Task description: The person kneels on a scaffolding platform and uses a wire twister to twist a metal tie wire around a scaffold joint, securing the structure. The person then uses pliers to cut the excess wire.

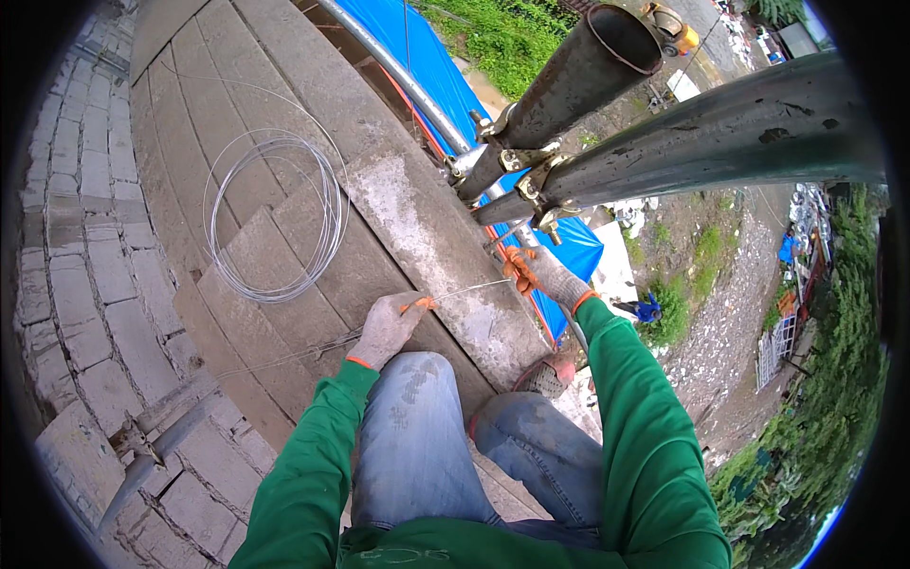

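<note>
My left hand (396, 324), in a pale glove with orange fingertips, pinches a thin metal wire (464, 288) above the plank walkway (242, 365). The wire runs to my right hand (545, 277), also gloved, whose curled fingers grip it at the plank's outer edge, just below the scaffold clamps (540, 190). A loose coil of wire (276, 292) lies on the planks to the left, with strands trailing under my left hand. My jeans-clad knees (408, 427) are bent below my hands.
Upright steel tubes (701, 133) with couplers rise at the right edge. A blue tarpaulin (573, 249) hangs beyond it, over a drop to gravel and greenery. A block wall (85, 332) lies left. A person in blue (647, 309) and a mixer (668, 33) are far below.
</note>
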### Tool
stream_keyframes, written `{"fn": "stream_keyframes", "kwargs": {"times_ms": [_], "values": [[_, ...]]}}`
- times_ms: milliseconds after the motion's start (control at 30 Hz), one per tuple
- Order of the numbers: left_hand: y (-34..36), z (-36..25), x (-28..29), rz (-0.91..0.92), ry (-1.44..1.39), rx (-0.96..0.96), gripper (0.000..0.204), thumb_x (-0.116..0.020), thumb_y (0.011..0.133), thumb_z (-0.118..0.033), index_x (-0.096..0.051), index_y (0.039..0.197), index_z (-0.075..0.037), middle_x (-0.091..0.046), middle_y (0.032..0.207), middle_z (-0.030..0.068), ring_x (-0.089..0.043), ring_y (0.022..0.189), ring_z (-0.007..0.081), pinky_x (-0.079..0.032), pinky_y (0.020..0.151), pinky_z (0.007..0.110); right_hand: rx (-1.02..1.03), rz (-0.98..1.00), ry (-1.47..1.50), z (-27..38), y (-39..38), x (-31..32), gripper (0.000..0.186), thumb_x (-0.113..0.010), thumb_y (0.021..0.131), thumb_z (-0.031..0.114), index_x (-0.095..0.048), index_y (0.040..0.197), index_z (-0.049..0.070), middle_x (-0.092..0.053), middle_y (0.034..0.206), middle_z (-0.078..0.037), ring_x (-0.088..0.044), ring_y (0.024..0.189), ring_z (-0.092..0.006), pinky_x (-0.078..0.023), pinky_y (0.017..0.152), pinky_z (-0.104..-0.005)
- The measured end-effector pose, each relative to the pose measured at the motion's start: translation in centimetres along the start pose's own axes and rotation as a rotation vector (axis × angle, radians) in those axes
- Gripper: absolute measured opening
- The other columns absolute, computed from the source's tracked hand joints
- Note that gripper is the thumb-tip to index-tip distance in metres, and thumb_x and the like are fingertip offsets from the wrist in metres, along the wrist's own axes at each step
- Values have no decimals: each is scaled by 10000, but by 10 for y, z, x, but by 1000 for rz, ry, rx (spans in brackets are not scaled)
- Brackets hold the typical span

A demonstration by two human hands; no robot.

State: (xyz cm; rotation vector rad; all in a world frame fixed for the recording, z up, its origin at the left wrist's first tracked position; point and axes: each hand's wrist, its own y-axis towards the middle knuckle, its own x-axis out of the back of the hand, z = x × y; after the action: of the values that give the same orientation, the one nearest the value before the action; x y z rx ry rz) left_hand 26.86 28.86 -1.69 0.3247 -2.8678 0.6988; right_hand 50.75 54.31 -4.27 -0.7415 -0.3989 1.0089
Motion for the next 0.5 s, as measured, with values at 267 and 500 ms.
{"fn": "stream_keyframes", "kwargs": {"times_ms": [267,500], "values": [[-36,-42,7,-115,-143,45,250,-583,993,-157,-744,1088,8,-586,692,-32,-454,563,51,-361,498,267,-81,-242,-626,25,-2,-1,397,-484,939,108,-607,1300,0,-722,869,-228,-736,723,-314,-602,634,-450],[-67,-112,12,-233,-71,28,218,-561,988,-95,-738,1054,15,-528,664,-44,-415,533,15,-305,465,232,-73,-222,-511,-3,40,-7,293,-548,865,183,-726,930,-42,-736,864,-247,-750,762,-359,-596,711,-477]]}}
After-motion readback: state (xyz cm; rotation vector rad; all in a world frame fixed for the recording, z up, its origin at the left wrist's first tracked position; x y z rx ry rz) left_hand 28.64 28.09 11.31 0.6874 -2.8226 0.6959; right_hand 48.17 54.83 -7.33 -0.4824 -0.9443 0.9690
